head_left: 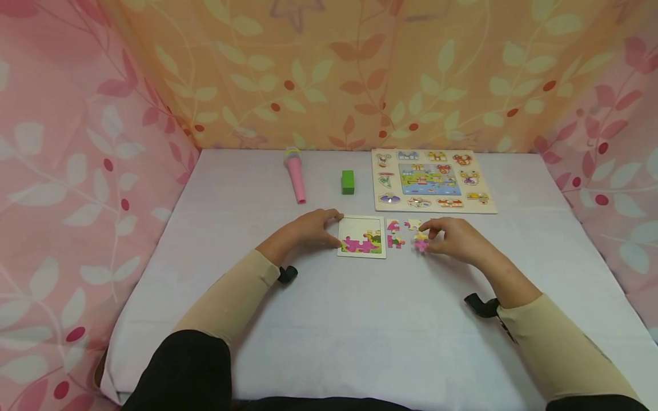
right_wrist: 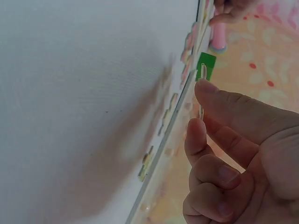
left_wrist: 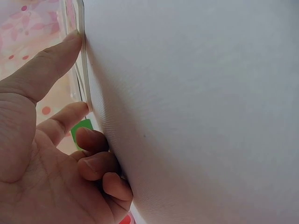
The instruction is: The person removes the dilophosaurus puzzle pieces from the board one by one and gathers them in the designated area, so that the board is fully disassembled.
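The small puzzle tray (head_left: pixel 360 226) lies flat on the white surface (head_left: pixel 370 325), between the two hands; its lower part is filled with pink and green pieces, its upper part bare. The right hand (head_left: pixel 452 240) pinches a thin piece (right_wrist: pixel 203 71) between thumb and finger, just right of the tray and beside the loose pieces (head_left: pixel 395 242) lying there. The left hand (head_left: pixel 311 228) sets a spread thumb and forefinger against the tray's left edge, apparently steadying it. Fitting pieces seems the step in hand, partly done; the next move calls for turning the held piece to match a gap. Farther back stand a green block (head_left: pixel 348 182), a pink microphone (head_left: pixel 296 178) and a large picture board (head_left: pixel 485 206).
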`<state>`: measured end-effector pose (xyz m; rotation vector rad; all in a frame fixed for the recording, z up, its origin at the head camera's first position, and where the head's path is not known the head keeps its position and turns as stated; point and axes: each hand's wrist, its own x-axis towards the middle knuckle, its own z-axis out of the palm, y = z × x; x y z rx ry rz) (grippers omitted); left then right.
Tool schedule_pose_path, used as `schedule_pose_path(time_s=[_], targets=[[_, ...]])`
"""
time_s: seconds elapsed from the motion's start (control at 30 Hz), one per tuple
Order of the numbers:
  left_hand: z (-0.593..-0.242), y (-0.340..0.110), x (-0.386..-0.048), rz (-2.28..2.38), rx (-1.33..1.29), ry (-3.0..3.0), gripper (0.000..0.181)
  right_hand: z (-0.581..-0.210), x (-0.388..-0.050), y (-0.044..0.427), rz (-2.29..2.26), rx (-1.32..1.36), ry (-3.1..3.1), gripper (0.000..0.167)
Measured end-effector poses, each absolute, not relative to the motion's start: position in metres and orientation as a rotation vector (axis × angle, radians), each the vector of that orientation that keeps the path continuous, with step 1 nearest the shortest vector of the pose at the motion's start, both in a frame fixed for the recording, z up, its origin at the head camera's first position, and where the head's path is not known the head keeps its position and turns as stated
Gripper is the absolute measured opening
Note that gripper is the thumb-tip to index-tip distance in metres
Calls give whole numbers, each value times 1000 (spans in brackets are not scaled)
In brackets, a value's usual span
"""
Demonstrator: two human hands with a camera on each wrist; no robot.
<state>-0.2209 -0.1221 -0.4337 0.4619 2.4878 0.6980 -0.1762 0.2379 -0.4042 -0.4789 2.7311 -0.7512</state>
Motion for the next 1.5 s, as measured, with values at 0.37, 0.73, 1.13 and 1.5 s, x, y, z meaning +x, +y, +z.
schedule_pose_path(time_s=[0.37, 0.73, 1.13, 1.5], targets=[[-435, -121, -222, 698, 455, 2487, 79, -415, -189, 230, -699, -435, 2691, 39], [-439, -121, -222, 683, 456, 2496, 78, -418, -189, 229, -658, -382, 2676, 44], [-435, -121, -221, 694, 447, 2486, 79, -402, -182, 227, -746, -418, 2710, 43], [-434, -122, -220, 697, 437, 2492, 79, -394, -183, 201, -830, -466, 2698, 42]])
